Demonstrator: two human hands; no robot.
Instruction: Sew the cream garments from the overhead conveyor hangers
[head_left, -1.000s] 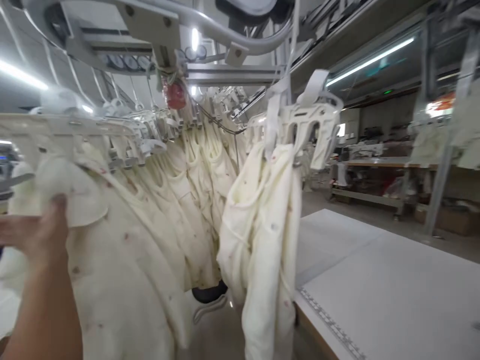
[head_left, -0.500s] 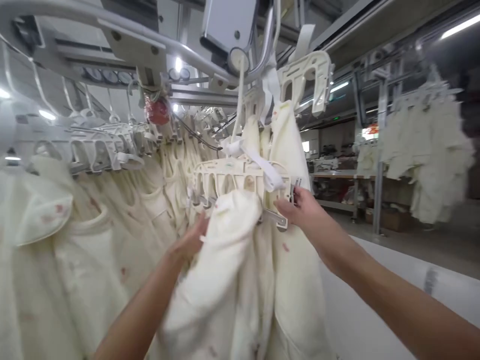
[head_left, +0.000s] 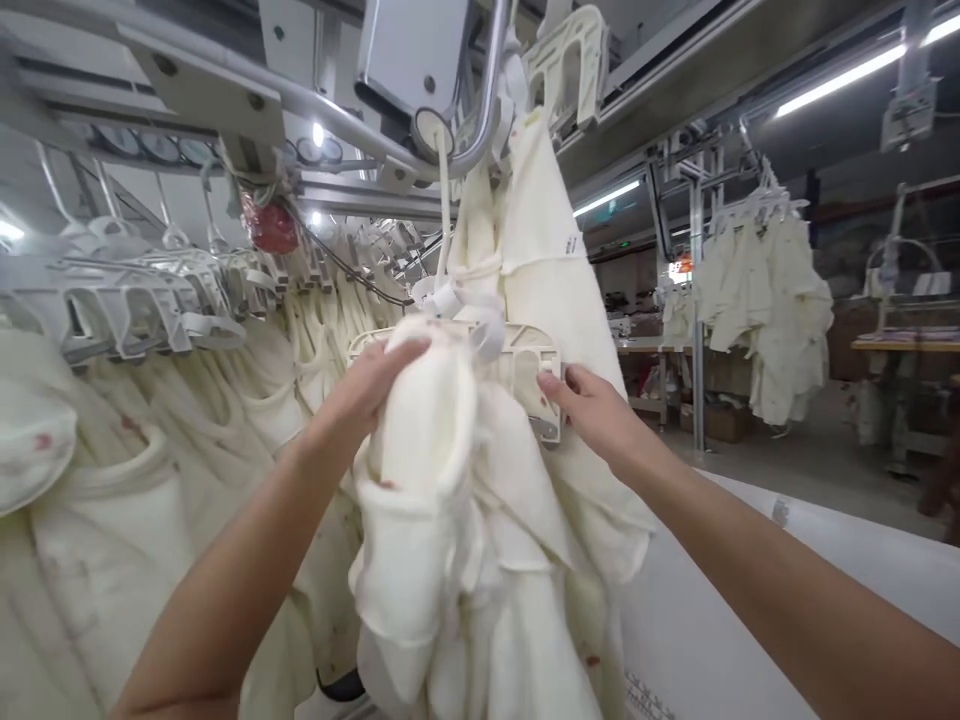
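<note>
A white plastic multi-clip hanger [head_left: 525,350] hangs from a hooked rod in front of me. My right hand [head_left: 589,405] grips its right end, thumb on the near side. My left hand [head_left: 371,385] is closed on the top of a cream baby garment [head_left: 412,530], held up against the front of the hanger and covering its middle. Some of the left fingers are hidden behind the cloth. The garment's opening faces me, and its lower part hangs in folds over other cream pieces. A white strap [head_left: 487,325] loops at the hanger's top.
On the left, several cream garments [head_left: 112,520] hang from a row of clip hangers [head_left: 127,310]. A metal rail [head_left: 337,105] curves overhead. Behind the hanger hangs a tall cream piece [head_left: 547,240]. A white panel [head_left: 720,600] lies at lower right; another garment bunch [head_left: 757,300] hangs beyond.
My left hand has risen from beside the garment to the hanger's front, lifting the cloth with it. The right hand stays at the hanger's right end. The view has turned slightly right.
</note>
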